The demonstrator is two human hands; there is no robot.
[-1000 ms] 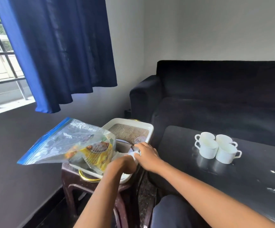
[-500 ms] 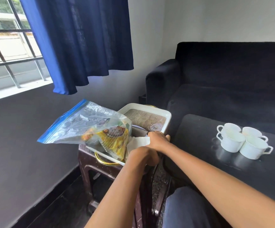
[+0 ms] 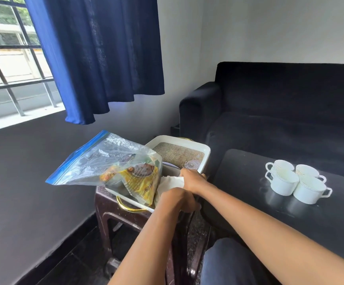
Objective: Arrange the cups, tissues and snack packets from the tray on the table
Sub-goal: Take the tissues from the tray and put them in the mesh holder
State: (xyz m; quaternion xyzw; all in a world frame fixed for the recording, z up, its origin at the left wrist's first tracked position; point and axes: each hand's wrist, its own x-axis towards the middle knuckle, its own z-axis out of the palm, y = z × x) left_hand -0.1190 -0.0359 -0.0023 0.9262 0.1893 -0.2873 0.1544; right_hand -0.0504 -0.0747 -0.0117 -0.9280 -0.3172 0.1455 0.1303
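Both hands are closing on the tissues (image 3: 172, 182) in the tray (image 3: 205, 156), having come together: left hand (image 3: 177, 200) and right hand (image 3: 193, 178) are gripping them. Cups (image 3: 296, 181) are already sitting on the table (image 3: 239, 171); the snack bag (image 3: 113, 163) is waiting in the tray.

**A dim corner room with sofa, curtain and window**

A dark navy fabric sofa (image 3: 280, 112) fills the far right, against a plain white wall (image 3: 269, 27). A deep blue cloth curtain (image 3: 97, 58) hangs at far left, partly covering a barred window (image 3: 6, 58) that shows daylight outside. Near the centre stands a dark brown plastic stool (image 3: 113, 210) on a dark floor (image 3: 68, 264).
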